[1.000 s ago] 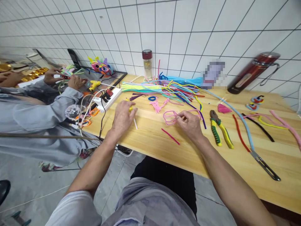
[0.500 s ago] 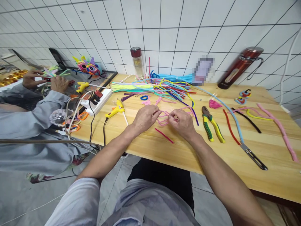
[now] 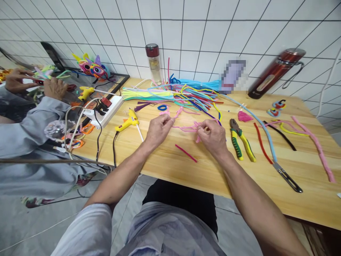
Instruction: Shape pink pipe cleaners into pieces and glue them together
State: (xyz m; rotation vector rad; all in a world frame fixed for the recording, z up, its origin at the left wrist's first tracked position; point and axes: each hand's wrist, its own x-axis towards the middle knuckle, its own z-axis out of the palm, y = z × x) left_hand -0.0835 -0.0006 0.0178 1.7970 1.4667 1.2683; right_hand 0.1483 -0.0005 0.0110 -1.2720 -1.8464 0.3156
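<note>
Between my hands stretches a bent pink pipe cleaner (image 3: 185, 128). My left hand (image 3: 160, 129) pinches one end of it. My right hand (image 3: 211, 135) is closed on its other, bunched end, where several pink loops show beside the fingers. Under the hands lies a short magenta pipe cleaner (image 3: 185, 153) on the wooden table. Just beyond my left hand are a twisted pink piece (image 3: 179, 112) and a small dark blue ring (image 3: 162, 107). Pliers (image 3: 241, 140) with green and yellow handles lie open to the right of my right hand.
A yellow glue gun (image 3: 128, 122) and a white power strip (image 3: 108, 112) lie to the left. Behind is a bundle of coloured pipe cleaners (image 3: 149, 95). A glass bottle (image 3: 153, 65), a red flask (image 3: 277, 74) and thread snips (image 3: 288, 177) are around. A co-worker's hands (image 3: 55, 88) work at far left.
My hands have moved apart, drawing the pink pipe cleaner out between them. My right hand has shifted right, my left slightly left. The view has turned slightly.
</note>
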